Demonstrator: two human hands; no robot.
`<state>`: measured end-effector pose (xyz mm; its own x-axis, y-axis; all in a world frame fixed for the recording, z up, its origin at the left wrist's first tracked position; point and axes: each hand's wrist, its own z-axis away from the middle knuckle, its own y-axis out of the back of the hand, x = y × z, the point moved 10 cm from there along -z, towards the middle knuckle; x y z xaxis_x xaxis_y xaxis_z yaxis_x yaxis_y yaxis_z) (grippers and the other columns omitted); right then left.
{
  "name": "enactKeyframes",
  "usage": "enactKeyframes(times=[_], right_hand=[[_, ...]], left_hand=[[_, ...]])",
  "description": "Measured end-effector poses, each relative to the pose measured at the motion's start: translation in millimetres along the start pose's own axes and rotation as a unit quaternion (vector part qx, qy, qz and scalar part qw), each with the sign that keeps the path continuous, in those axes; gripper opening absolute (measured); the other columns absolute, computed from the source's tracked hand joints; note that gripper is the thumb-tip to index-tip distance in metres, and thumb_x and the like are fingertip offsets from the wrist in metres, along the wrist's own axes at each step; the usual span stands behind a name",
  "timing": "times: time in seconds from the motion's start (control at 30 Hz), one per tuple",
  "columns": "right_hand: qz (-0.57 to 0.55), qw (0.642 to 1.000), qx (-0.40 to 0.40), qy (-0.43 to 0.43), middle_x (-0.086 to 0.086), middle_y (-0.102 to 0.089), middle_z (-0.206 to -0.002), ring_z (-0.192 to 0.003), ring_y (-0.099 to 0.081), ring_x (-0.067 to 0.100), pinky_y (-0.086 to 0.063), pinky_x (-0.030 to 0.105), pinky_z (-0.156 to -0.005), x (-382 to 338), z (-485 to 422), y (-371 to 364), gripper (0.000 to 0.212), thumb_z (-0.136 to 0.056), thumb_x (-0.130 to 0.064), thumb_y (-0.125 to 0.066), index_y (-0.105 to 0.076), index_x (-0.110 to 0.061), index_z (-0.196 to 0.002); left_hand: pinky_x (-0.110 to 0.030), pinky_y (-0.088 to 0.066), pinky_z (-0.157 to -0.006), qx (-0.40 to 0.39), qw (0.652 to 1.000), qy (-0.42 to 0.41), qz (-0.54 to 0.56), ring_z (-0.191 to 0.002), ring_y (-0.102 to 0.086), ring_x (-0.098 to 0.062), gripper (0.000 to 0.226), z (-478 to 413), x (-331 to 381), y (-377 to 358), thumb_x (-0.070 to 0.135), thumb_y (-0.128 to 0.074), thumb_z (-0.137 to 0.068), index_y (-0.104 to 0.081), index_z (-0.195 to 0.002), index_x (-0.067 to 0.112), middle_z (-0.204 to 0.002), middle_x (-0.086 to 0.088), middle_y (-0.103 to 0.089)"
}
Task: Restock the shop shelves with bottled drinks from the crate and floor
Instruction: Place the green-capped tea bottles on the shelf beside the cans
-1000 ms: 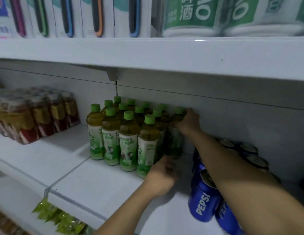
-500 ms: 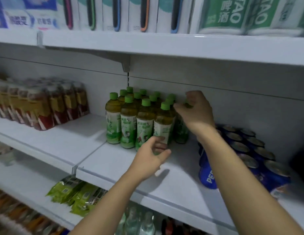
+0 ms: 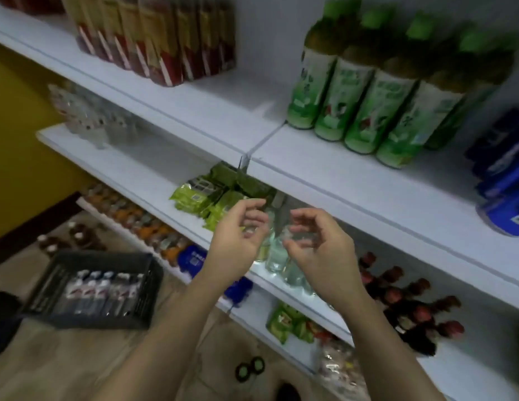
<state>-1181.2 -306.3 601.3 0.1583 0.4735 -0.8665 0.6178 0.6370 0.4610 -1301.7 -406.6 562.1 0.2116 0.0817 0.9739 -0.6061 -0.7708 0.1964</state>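
Observation:
Several green-capped tea bottles [image 3: 365,91] stand grouped on the white upper shelf [image 3: 354,183] at the right. My left hand [image 3: 238,241] and my right hand [image 3: 316,247] hang in front of the shelves below that group, fingers loosely curled, holding nothing. A dark plastic crate [image 3: 90,287] with several bottles in it sits on the floor at lower left. More dark bottles [image 3: 64,238] stand on the floor behind the crate.
Wrapped red-and-gold bottles [image 3: 162,39] fill the upper shelf's left. Blue Pepsi cans [image 3: 504,180] sit at the far right. Green snack packs [image 3: 212,195] and clear bottles [image 3: 278,253] lie on the middle shelf. Red-capped dark bottles [image 3: 411,308] stand lower right. Two green caps [image 3: 249,369] show on the floor.
Both hands have come off the green tea bottles and dropped away from the shelf. The view has swung down, bringing the crate and floor into sight.

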Motion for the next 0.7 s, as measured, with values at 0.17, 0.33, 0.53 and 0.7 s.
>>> enactKeyframes(times=[0.17,0.33,0.53,0.7], right_hand=[[0.081,0.983,-0.127,-0.107,-0.005,-0.052,-0.128,-0.104,-0.052,0.004,-0.046,0.019,-0.084,110,28,-97,0.05,-0.086,-0.016,-0.073,-0.052,-0.024,-0.13],[0.139,0.941,-0.248,-0.184,0.005,-0.046,-0.134,-0.119,-0.05,0.019,-0.045,0.031,-0.092,220,77,-175,0.064,-0.086,-0.022,-0.072,-0.042,-0.017,-0.142],[0.224,0.873,-0.352,-0.253,0.01,-0.043,-0.136,-0.115,-0.055,0.029,-0.046,0.035,-0.09,352,133,-241,0.057,-0.088,-0.025,-0.068,-0.043,-0.018,-0.139],[0.334,0.805,-0.435,-0.225,0.012,-0.039,-0.143,-0.12,-0.053,0.03,-0.045,0.036,-0.091,453,179,-288,0.056,-0.094,-0.032,-0.059,-0.036,-0.015,-0.142]], left_hand=[[-0.003,-0.043,-0.074,-0.012,0.995,0.075,-0.068,-0.091,-0.057,0.007,0.032,31,-98,20,0.009,-0.062,-0.092,-0.056,-0.121,0.021,-0.099,0.009,-0.064],[-0.005,-0.044,-0.077,-0.026,0.979,0.138,-0.145,-0.093,-0.058,0.002,0.036,57,-197,19,0.009,-0.065,-0.089,-0.057,-0.123,0.022,-0.1,0.008,-0.064],[-0.023,-0.048,-0.081,-0.03,0.958,0.229,-0.17,-0.095,-0.058,-0.01,0.04,115,-323,-4,0.008,-0.065,-0.086,-0.057,-0.123,0.018,-0.1,0.007,-0.06],[-0.002,-0.035,-0.071,-0.056,0.929,0.33,-0.155,-0.095,-0.052,-0.002,0.039,156,-434,-46,0.014,-0.061,-0.089,-0.054,-0.127,0.021,-0.11,0.006,-0.06]])
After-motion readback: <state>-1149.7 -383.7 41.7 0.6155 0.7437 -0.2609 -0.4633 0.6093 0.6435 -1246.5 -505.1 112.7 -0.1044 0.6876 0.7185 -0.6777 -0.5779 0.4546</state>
